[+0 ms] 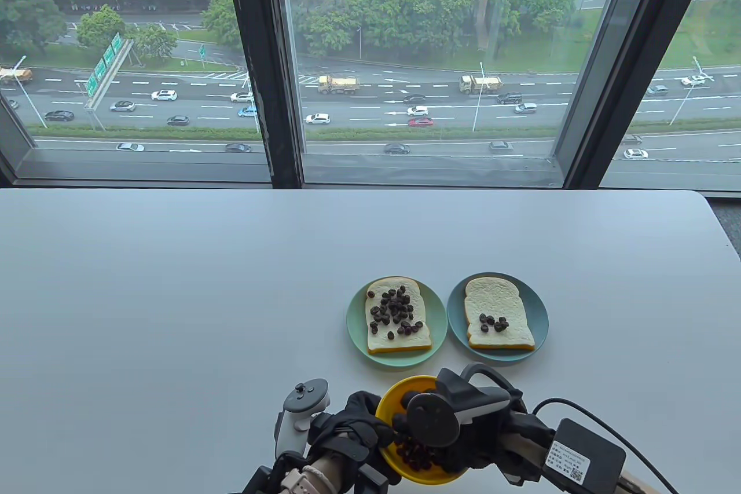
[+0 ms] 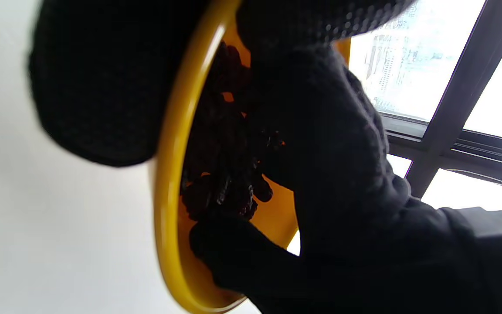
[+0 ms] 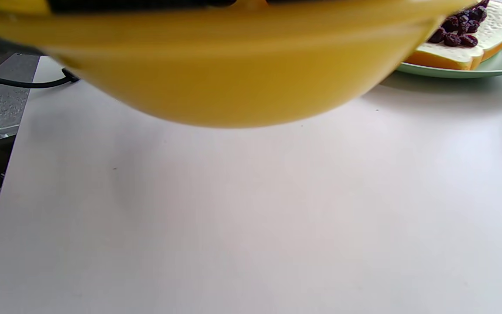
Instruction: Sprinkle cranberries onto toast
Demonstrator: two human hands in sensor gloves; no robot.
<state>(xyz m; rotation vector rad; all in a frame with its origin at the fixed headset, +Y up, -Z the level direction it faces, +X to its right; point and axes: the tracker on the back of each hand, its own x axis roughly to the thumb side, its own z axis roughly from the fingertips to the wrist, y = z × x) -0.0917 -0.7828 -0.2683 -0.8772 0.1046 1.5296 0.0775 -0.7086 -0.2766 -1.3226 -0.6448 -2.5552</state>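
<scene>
- A yellow bowl [image 1: 389, 407] of cranberries [image 1: 415, 453] sat at the table's [image 1: 173, 297] near edge, its rim gripped by the left hand [image 1: 353, 424].
- The right hand [image 1: 463, 430] reached into it; whether its grip was closed could not be told.
- Beyond, two plates held toast: the left slice [image 1: 398, 315] well covered, the right slice [image 1: 498, 321] sparsely.

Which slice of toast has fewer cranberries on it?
The white toast slice on the blue plate, the right one: only a small cluster near its front edge.
</scene>
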